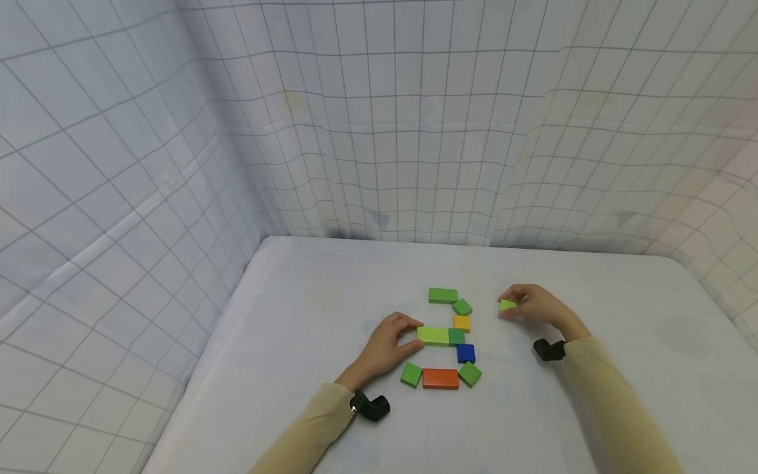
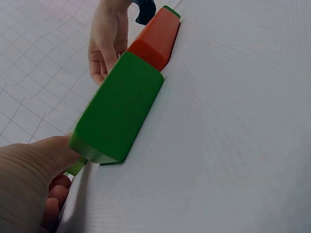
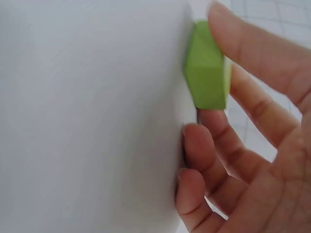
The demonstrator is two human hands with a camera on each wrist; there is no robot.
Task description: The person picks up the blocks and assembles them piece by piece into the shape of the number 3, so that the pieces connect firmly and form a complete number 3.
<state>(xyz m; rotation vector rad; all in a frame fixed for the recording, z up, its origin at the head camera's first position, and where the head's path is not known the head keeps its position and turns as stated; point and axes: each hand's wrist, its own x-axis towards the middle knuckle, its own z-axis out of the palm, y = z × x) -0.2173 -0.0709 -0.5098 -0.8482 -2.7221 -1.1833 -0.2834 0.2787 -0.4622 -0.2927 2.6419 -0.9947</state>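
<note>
My left hand (image 1: 386,345) pinches the left end of a long light-green block (image 1: 433,336) on the table, index finger at its far edge and thumb at its near edge. A darker green block (image 1: 456,337) sits at the right end of that block. To the right of the layout, my right hand (image 1: 535,307) pinches a small light-green block (image 1: 507,305) between thumb and fingers. In the right wrist view this angular block (image 3: 206,73) is close over the white surface. Much of the left hand's block is hidden in the left wrist view behind a green block (image 2: 119,107).
Around the left hand's block lie a green bar (image 1: 443,295), a small green block (image 1: 462,307), a yellow block (image 1: 462,323), a blue block (image 1: 466,353) and a red block (image 1: 441,378). Green blocks (image 1: 411,374) flank the red one. A gridded white curtain (image 1: 379,131) surrounds the table (image 1: 284,316).
</note>
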